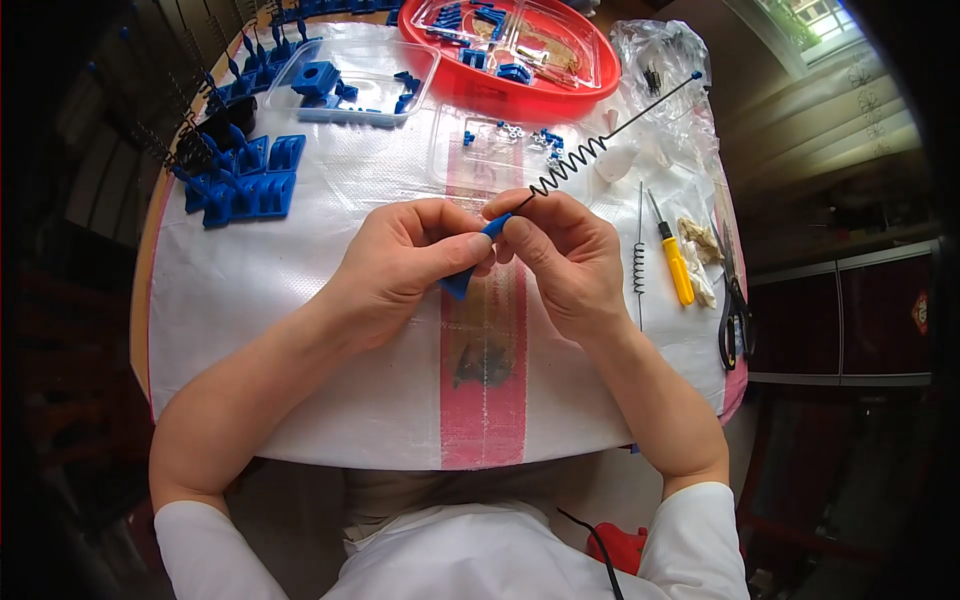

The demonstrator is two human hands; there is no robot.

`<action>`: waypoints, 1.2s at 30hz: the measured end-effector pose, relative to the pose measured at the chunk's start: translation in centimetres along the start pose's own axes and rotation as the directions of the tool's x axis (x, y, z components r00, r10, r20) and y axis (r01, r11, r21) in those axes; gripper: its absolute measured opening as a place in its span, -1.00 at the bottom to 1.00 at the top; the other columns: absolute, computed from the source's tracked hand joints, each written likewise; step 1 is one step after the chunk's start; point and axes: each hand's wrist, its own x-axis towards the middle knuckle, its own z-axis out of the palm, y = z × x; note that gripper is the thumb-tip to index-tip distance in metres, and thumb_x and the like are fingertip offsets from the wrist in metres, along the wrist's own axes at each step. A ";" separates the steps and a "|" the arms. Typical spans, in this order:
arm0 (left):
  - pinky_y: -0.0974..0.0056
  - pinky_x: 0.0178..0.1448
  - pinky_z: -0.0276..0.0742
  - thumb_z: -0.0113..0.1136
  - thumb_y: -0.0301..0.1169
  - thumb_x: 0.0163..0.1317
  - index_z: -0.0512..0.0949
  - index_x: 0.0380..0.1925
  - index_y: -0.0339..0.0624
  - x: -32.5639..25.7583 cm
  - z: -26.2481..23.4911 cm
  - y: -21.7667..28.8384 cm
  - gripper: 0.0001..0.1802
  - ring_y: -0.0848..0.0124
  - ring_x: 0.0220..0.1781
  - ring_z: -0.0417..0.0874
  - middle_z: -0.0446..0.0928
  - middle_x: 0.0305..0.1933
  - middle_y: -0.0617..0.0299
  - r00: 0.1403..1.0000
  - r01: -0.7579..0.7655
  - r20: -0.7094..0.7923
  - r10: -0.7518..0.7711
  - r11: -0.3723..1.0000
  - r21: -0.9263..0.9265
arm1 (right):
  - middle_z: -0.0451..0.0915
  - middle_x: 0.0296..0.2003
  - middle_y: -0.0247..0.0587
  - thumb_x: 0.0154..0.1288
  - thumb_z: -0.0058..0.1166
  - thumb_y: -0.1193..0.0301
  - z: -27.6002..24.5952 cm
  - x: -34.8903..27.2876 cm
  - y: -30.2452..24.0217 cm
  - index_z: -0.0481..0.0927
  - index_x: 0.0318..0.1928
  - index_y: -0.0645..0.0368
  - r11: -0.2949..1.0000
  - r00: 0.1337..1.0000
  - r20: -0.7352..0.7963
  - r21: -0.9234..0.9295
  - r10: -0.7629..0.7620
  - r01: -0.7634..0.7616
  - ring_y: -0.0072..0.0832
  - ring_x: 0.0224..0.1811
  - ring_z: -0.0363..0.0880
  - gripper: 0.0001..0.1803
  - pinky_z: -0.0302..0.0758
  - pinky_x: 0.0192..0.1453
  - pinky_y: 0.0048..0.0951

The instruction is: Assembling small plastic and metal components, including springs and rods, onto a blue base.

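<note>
My left hand (405, 262) grips a small blue plastic part (460, 283) above the white woven table cover (250, 330). My right hand (565, 262) pinches the near end of a black wire with a coiled spring section (570, 162), right against the blue part's tip. The wire slants up and to the right and ends in a small blue bead (697, 75). Both hands meet at the middle of the table.
A heap of blue plastic parts (245, 185) lies at the left. A clear tray with blue pieces (350, 85) and a red round tray (510, 45) stand at the back. A yellow screwdriver (676, 262), a second spring wire (639, 262) and black scissors (735, 310) lie at the right.
</note>
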 end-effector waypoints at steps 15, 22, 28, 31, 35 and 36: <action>0.37 -0.03 0.57 0.29 -0.44 0.29 0.59 -0.13 -0.32 0.0 0.4 0.1 -0.79 0.49 -0.20 0.68 0.66 -0.23 0.18 0.999 -0.022 -0.041 0.026 0.996 0.087 | 0.68 -0.22 -0.28 0.39 0.16 0.54 -0.1 0.0 -0.3 0.61 -0.06 0.28 0.998 1.000 -0.016 -0.057 0.007 -0.008 -0.61 -0.21 0.63 -0.84 0.58 -0.06 -0.51; 0.38 -0.05 0.60 0.23 -0.38 0.36 0.60 -0.07 -0.31 0.0 0.2 0.2 -0.76 0.51 -0.20 0.67 0.66 -0.21 0.21 1.000 0.008 -0.009 -0.007 0.989 0.148 | 0.66 -0.16 -0.26 0.39 0.14 0.56 -0.1 -0.1 -0.4 0.59 -0.04 0.30 1.000 1.000 -0.015 -0.006 0.013 -0.013 -0.58 -0.18 0.62 -0.83 0.58 -0.03 -0.48; 0.42 -0.09 0.57 0.24 -0.41 0.36 0.63 -0.12 -0.30 -0.2 0.5 0.2 -0.81 0.56 -0.22 0.64 0.65 -0.21 0.24 0.998 -0.030 -0.044 0.042 0.969 0.247 | 0.66 -0.15 -0.28 0.39 0.14 0.56 -0.2 -0.1 -0.4 0.59 -0.03 0.30 1.000 1.000 -0.010 0.003 0.009 -0.009 -0.62 -0.15 0.61 -0.82 0.56 -0.04 -0.51; 0.45 -0.12 0.55 0.25 -0.45 0.34 0.64 -0.13 -0.28 -0.2 0.6 0.0 -0.84 0.57 -0.22 0.62 0.63 -0.21 0.26 0.990 -0.046 -0.111 0.084 0.952 0.304 | 0.67 -0.16 -0.30 0.38 0.16 0.56 -0.1 -0.1 -0.4 0.60 -0.03 0.28 0.999 1.000 -0.023 -0.038 0.008 -0.008 -0.65 -0.15 0.60 -0.81 0.54 -0.08 -0.55; 0.50 -0.27 0.47 0.29 -0.42 0.30 0.67 -0.20 -0.29 0.0 0.6 -0.6 -0.83 0.68 -0.35 0.53 0.60 -0.35 0.36 0.966 -0.174 -0.125 0.227 0.925 0.338 | 0.67 -0.17 -0.31 0.36 0.19 0.55 0.0 0.0 -0.3 0.61 -0.04 0.26 0.999 1.000 -0.018 -0.040 0.014 -0.014 -0.66 -0.16 0.60 -0.81 0.52 -0.11 -0.57; 0.50 -0.27 0.47 0.28 -0.42 0.30 0.66 -0.20 -0.29 0.0 0.6 -0.7 -0.83 0.68 -0.35 0.53 0.60 -0.36 0.36 0.960 -0.196 -0.121 0.252 0.915 0.352 | 0.68 -0.17 -0.31 0.36 0.19 0.55 0.0 0.0 -0.3 0.62 -0.04 0.26 0.999 1.000 -0.013 -0.045 0.011 -0.012 -0.66 -0.16 0.60 -0.81 0.52 -0.11 -0.58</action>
